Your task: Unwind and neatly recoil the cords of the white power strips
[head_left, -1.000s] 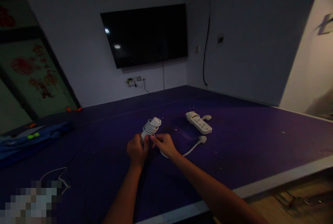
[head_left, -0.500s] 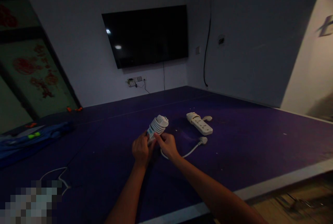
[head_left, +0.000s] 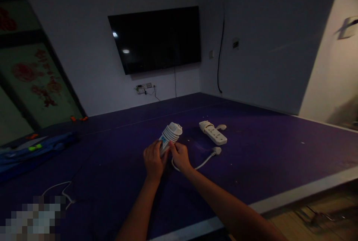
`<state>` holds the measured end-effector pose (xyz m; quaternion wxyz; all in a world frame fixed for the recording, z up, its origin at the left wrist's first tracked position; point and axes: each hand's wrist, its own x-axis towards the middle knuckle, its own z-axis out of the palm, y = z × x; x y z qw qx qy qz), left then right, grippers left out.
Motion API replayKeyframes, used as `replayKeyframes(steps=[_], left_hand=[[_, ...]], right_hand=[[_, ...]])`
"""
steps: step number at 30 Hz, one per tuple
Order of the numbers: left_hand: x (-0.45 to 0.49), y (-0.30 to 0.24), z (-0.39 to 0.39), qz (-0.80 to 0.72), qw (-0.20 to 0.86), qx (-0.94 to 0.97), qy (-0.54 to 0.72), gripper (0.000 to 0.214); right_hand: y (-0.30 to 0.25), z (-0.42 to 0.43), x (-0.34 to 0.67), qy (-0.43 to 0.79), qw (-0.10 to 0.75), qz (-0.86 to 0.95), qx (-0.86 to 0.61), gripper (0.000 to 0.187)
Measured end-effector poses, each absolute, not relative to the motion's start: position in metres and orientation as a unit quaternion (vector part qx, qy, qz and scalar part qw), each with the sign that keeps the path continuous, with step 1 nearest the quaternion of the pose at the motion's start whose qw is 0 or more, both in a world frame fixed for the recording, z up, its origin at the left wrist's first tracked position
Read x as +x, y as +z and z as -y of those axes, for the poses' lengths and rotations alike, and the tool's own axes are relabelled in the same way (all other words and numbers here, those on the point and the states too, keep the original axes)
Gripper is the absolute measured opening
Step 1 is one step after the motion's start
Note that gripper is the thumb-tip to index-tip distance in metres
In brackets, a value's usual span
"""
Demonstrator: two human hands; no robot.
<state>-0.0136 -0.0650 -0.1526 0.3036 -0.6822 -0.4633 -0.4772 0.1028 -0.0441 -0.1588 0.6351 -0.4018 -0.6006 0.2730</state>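
A white power strip (head_left: 164, 147) is held tilted up above the purple tabletop, with its white cord (head_left: 171, 134) wound in several turns around the far end. My left hand (head_left: 153, 160) is closed around the near part of the strip. Close beside it, my right hand (head_left: 181, 157) is closed on the cord, its thumb against the windings; the fingertips are partly hidden. From under that hand the loose cord runs right to a white plug (head_left: 217, 151) on the table. Farther back lies a second white power strip (head_left: 217, 135), its cord wrapped around one end.
The purple table (head_left: 251, 151) has a pale front edge. Blue cloth (head_left: 56, 146) lies at the left, and a white cable (head_left: 68, 192) rests near a pixelated patch. A television (head_left: 156, 41) hangs on the wall behind, above wall sockets (head_left: 145, 87).
Both hands and the power strip have shifted very slightly, and the view has turned a little. The grip looks the same, and the second strip lies as before.
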Motion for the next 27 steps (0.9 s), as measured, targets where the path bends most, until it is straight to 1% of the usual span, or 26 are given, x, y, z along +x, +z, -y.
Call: replayKeyframes(steps=[6,9,13,22,27], left_hand=[[-0.011,-0.147,0.065,0.477,0.269,-0.694,-0.468,0.053],[-0.010,-0.146,0.064,0.465,0.247,-0.714,-0.462,0.059],[-0.012,-0.148,0.062,0.447,0.210,-0.741,-0.456,0.060],[-0.013,-0.150,0.061,0.438,0.227,-0.752,-0.438,0.064],[-0.012,-0.150,0.061,0.425,0.250,-0.751,-0.440,0.065]], right_hand=[[-0.149,0.044,0.106,0.312,0.663,0.567,-0.375,0.055],[-0.145,0.044,0.110,0.325,0.659,0.575,-0.358,0.055],[-0.146,0.041,0.112,0.327,0.645,0.595,-0.349,0.053],[-0.144,0.042,0.112,0.332,0.638,0.600,-0.349,0.052],[-0.144,0.046,0.108,0.335,0.668,0.574,-0.335,0.051]])
